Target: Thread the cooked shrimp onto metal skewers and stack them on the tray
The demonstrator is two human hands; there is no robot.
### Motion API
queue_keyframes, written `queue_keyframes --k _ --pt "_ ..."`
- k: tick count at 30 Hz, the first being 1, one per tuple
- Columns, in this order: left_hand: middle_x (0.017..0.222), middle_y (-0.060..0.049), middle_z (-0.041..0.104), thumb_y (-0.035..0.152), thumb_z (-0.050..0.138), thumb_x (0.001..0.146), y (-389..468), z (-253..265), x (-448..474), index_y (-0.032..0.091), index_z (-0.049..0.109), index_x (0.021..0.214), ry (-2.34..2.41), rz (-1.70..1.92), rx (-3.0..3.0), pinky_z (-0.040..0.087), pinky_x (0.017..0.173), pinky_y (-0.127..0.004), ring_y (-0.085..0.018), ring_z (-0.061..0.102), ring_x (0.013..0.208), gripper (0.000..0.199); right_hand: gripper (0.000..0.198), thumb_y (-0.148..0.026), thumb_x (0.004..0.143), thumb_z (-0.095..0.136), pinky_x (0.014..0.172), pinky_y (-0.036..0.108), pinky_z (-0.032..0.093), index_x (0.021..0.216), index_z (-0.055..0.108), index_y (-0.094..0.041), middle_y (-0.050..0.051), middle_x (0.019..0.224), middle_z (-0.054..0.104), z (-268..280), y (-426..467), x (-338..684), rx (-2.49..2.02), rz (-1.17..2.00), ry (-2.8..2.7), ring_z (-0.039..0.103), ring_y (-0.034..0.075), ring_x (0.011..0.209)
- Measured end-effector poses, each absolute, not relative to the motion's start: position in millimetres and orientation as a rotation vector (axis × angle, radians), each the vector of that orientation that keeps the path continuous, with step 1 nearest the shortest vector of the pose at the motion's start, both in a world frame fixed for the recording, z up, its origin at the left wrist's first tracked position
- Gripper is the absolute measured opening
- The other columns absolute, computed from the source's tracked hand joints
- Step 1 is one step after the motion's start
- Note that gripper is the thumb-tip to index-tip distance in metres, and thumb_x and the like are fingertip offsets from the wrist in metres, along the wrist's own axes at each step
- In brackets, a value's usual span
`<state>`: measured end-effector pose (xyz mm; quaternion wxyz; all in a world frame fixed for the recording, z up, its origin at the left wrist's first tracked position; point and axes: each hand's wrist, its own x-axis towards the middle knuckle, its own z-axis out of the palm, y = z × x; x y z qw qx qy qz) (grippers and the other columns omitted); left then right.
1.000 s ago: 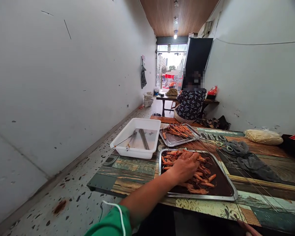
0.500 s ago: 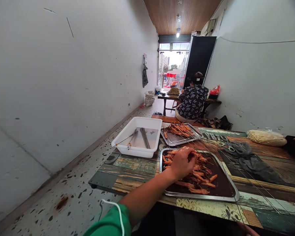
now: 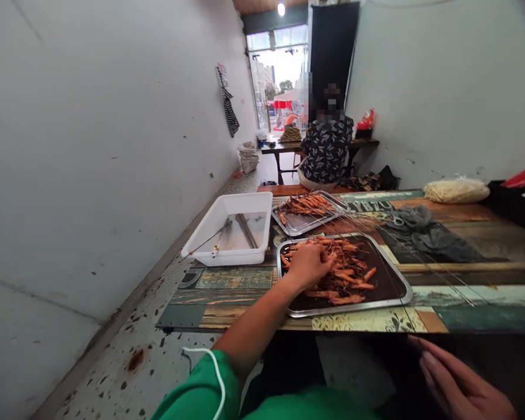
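My left hand [image 3: 308, 265] is over the near metal tray [image 3: 394, 303], its fingers curled down into a pile of glossy orange-brown, long thin meat pieces [image 3: 343, 274]. The fingertips are partly hidden, so what they pinch does not show clearly. Dark sauce covers the bottom of this tray. Below the table's front edge, my right hand [image 3: 468, 382] has thumb and fingers pressed together on a thin metal skewer [image 3: 398, 280], which slants up across the tray's right side.
A second metal tray [image 3: 295, 226] holds more pieces on skewers. To its left, a white plastic tub [image 3: 265, 254] contains several metal skewers. A grey cloth [image 3: 441, 242], scissors [image 3: 396, 220] and a bagged bundle [image 3: 457, 191] lie rightward. A person [image 3: 326, 149] sits at a farther table.
My left hand has dropped from above the tray into the pile. My right hand has come further into view at the lower right. The camera view has tilted down.
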<state>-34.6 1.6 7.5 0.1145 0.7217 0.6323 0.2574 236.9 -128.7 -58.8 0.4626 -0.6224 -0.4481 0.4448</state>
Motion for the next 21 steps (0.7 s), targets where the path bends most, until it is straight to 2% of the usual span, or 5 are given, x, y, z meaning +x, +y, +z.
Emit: queue_keyframes --k 5,9,12,17,21 --pt "0.069 -0.001 0.066 0.028 0.059 0.074 6.4 2.8 -34.0 0.019 0.067 0.076 1.762 0.738 2.128 0.039 0.062 -0.025 -0.015 0.058 0.066 0.012 0.055 -0.050 0.059 0.073 0.064 0.020 0.055 0.105 0.070 -0.021 0.007 0.098 0.070 -49.9 -131.5 223.8 -1.534 1.258 -0.897 0.068 0.020 0.080" --pt "0.068 0.000 0.066 0.028 0.063 0.072 12.2 1.1 -40.6 0.018 0.070 0.090 1.638 0.686 1.962 0.041 0.062 -0.025 -0.014 0.057 0.064 0.022 0.050 -0.052 0.064 0.069 0.053 0.021 0.054 0.102 0.072 -0.019 0.007 0.075 0.069 -50.8 -133.1 216.1 -1.492 1.245 -1.015 0.065 0.017 0.063" --pt "0.064 0.002 0.064 0.027 0.067 0.070 16.0 1.3 -44.0 0.015 0.067 0.099 1.350 0.732 1.538 0.040 0.055 -0.022 -0.009 0.053 0.054 0.032 0.044 -0.053 0.068 0.065 0.045 0.020 0.051 0.094 0.074 -0.019 0.005 0.061 0.065 -54.1 -134.1 215.0 -1.461 1.190 -1.136 0.061 0.016 0.053" --pt "0.074 -0.005 0.067 0.017 0.067 0.073 16.6 5.4 -41.3 0.009 0.063 0.093 0.931 0.786 0.930 0.047 0.060 -0.022 -0.010 0.061 0.061 0.023 0.039 -0.050 0.069 0.065 0.044 0.019 0.047 0.094 0.074 -0.021 0.003 0.061 0.062 -59.1 -138.3 213.7 -1.433 1.261 -1.187 0.056 0.013 0.050" --pt "0.082 -0.011 0.068 0.008 0.057 0.079 14.4 9.7 -38.1 0.007 0.060 0.092 0.783 0.762 0.702 0.051 0.072 -0.028 -0.014 0.066 0.072 0.013 0.046 -0.051 0.071 0.063 0.040 0.018 0.041 0.105 0.070 -0.021 -0.002 0.053 0.050 -55.9 -143.9 204.5 -1.426 1.368 -1.180 0.046 0.009 0.045"
